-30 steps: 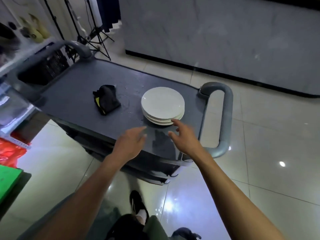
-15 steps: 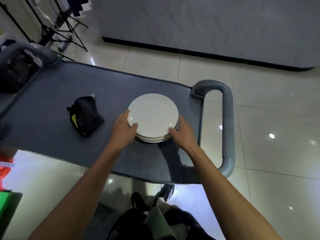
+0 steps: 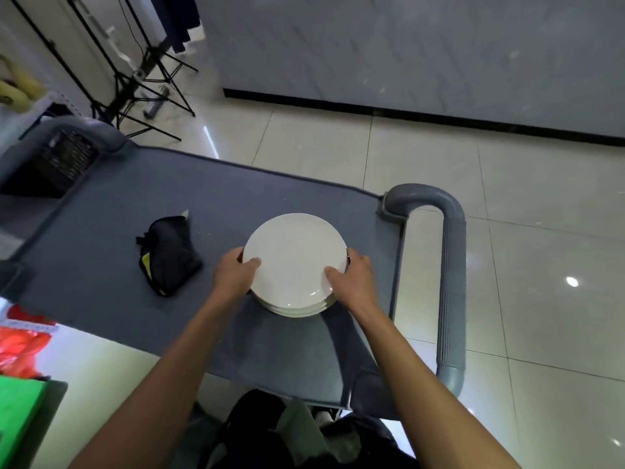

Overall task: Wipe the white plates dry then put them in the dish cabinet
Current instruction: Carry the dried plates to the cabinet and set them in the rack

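Note:
A stack of white plates (image 3: 293, 255) stands on the grey cart top (image 3: 101, 252), toward its right end. My left hand (image 3: 233, 277) grips the stack's left edge, thumb lying on the top plate. My right hand (image 3: 351, 279) grips the right edge the same way, fingers curled under the rim. A black folded cloth (image 3: 169, 253) with a yellow tag lies on the cart to the left of the plates, untouched.
The cart's grey handle (image 3: 449, 286) loops at the right end. A black crate (image 3: 57, 160) sits at the far left. Tripod stands (image 3: 142, 72) rise behind the cart. A grey marble counter front (image 3: 406, 52) is beyond. A green board (image 3: 17, 414) and red bag (image 3: 17, 346) are lower left.
Both hands reached forward from the cart's near edge and closed on the sides of the plate stack. Thumbs now rest on the top plate. The view moved closer over the cart.

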Demonstrator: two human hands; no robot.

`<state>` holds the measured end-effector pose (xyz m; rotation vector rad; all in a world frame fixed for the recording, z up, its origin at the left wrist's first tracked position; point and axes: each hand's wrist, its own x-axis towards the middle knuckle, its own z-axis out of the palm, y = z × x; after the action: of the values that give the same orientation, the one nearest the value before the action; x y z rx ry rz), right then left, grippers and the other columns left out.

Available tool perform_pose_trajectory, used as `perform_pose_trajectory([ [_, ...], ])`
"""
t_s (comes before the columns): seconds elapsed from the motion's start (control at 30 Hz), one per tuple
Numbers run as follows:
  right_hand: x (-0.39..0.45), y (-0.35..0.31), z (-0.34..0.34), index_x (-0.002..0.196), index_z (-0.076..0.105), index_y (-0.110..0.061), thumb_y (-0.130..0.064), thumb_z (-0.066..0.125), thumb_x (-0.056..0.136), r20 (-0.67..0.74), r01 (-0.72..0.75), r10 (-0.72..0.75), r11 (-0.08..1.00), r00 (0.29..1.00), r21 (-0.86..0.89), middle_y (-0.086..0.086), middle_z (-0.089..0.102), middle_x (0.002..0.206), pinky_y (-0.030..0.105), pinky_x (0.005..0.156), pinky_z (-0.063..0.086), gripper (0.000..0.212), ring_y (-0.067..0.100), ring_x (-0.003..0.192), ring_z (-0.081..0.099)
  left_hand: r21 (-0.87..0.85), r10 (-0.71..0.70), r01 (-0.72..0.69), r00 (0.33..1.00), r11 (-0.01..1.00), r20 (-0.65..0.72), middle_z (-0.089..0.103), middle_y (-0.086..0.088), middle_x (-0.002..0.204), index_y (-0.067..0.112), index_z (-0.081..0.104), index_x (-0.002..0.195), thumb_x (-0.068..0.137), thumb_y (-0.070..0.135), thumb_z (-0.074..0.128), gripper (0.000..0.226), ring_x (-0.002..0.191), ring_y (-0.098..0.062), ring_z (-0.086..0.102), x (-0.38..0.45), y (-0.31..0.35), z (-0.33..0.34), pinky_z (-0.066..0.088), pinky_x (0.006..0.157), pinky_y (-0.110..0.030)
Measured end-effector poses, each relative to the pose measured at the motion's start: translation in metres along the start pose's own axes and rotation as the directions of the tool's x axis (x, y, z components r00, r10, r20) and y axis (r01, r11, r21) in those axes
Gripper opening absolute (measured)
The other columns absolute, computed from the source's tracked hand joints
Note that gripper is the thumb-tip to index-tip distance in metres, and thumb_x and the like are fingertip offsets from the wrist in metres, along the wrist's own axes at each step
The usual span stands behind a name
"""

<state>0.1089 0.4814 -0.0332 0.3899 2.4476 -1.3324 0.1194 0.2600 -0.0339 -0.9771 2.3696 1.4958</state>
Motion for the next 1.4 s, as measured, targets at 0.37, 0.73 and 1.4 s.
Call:
perform_pose_trajectory([
  [0.37,-0.001,-0.008,0.021,0.14,0.048,-0.013,-0.017,0.064,0.09,-0.144,-0.095,0.099,0.995,0.985,0.031,0.004,0.042,0.135,0.04,0.108,0.044,0.053,0.026,0.12,0.052,0.098,0.067,-0.068,0.998,0.993,0.012,0.066,0.002,0.107,0.02,0.063,0.119,0.086,0.02,0.066,0.033,0.093,-0.023,0.061,0.01,-0.005,0.004,0.043,0.075,-0.031],
  [0.73,-0.008,-0.014,0.033,0.137,0.05,-0.014,-0.012,0.063,0.087,-0.204,-0.121,0.141,0.987,0.969,0.106,-0.003,0.038,0.124,0.035,0.103,0.046,0.052,0.022,0.115,0.053,-0.072,-0.008,0.015,0.995,0.997,0.1,0.068,0.0,0.107,0.018,0.06,0.117,0.076,0.02,0.064,0.042,0.099,-0.025,0.064,0.01,0.002,0.0,0.055,0.082,-0.042],
  [1.4,-0.03,-0.035,0.045,0.137,0.044,-0.029,-0.02,0.067,0.084,-0.345,0.051,0.062,0.95,0.936,0.308,-0.007,0.052,0.13,0.029,0.093,0.045,0.058,0.009,0.111,0.051,-0.207,0.117,-0.11,0.993,0.972,0.022,0.061,0.007,0.111,0.024,0.049,0.122,0.08,0.007,0.065,0.048,0.104,-0.022,0.06,0.001,0.017,-0.012,0.049,0.07,-0.028],
])
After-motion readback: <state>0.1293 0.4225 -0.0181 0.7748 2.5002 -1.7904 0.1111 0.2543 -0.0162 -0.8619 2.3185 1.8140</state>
